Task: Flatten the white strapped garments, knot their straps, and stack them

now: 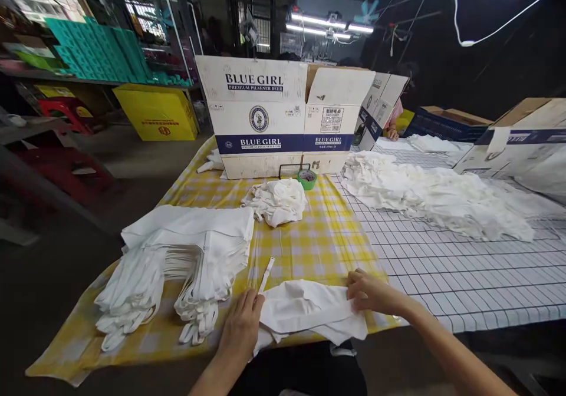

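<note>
A white cloth garment (305, 307) with a wide band lies at the table's front edge, partly hanging over it. At its left end, my left hand (242, 324) grips the edge with fingers together. A narrow white strap (266, 274) sticks up beyond those fingers. My right hand (370, 293) has its fingers curled on the garment's right end, pinching the fabric. To the left is a neat stack of white garments (194, 231), with bunched straps hanging toward me. Behind the held piece sits a crumpled white cloth heap (278, 201).
A yellow checked cloth (309, 248) covers my side of the table. A Blue Girl carton (260, 116) stands at the back, with green tape (306, 178) before it. On the right, a long white fabric pile (433, 195) covers part of the grid cloth. Another person's hand (391, 132) shows beyond.
</note>
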Tool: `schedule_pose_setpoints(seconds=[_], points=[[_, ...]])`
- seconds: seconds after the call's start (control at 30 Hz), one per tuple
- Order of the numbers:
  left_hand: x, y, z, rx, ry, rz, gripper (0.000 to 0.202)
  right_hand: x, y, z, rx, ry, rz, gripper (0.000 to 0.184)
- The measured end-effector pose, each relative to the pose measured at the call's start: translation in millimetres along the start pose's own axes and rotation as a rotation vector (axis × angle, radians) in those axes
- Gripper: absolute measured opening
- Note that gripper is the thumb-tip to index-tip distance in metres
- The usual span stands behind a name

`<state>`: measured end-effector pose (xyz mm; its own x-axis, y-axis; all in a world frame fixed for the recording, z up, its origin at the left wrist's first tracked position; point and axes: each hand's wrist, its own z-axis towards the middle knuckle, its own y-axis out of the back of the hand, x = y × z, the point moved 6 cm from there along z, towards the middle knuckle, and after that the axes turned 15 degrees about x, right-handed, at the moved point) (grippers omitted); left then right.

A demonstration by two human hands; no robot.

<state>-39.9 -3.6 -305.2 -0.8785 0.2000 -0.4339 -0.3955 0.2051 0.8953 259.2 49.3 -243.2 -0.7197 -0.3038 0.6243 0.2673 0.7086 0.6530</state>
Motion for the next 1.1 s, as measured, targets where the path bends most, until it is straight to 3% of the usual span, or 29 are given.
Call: schedule_pose_setpoints(seconds=[0.1, 0.2, 0.33, 0.5, 0.6, 0.73, 0.83, 0.97, 1.1], points=[[-1.1, -8.9, 0.4, 0.077, 0.011, 0.102, 0.047, -6.8, -8.9, 9.1, -0.191, -0.074, -0.029, 0.016], [-1.1, -3.9, 3.4, 0.213, 0.001, 0.086, 0.057, 14.8, -12.6, 15.7, -0.340, -0.041, -0.051, 0.022], [-11.7, 9.9, 6.5, 0.308, -0.065, 0.006, 0.057, 46.9, -46.5, 40.5, -0.300, 0.045, -0.130, 0.018], [-57.2, 24.1, 23.9, 0.260, -0.237, -0.210, 0.033, 52.8, -76.6, 67.8, -0.267, 0.027, -0.202, 0.017], [-75.0, 12.9, 36.3, 0.312, -0.297, -0.296, 0.028, 51.3, -72.8, 68.0, -0.268, 0.021, -0.103, 0.017], [-73.4, -0.2, 47.2, 0.413, -0.244, -0.392, 0.015, 55.9, -47.2, 53.0, -0.286, 0.184, 0.240, 0.012], [-74.9, 13.5, 53.1, 0.450, -0.252, -0.491, 0.018, 53.2, -28.2, 46.8, -0.235, 0.232, 0.527, 0.020], [-80.9, 51.4, 61.6, 0.465, -0.273, -0.795, 0.027, 46.6, -17.0, 48.6, -0.137, 0.206, 0.811, 0.025], [-83.4, 72.1, 63.4, 0.562, -0.308, -1.144, 0.029, 52.2, -24.9, 50.5, 0.194, 0.199, 0.800, 0.030]])
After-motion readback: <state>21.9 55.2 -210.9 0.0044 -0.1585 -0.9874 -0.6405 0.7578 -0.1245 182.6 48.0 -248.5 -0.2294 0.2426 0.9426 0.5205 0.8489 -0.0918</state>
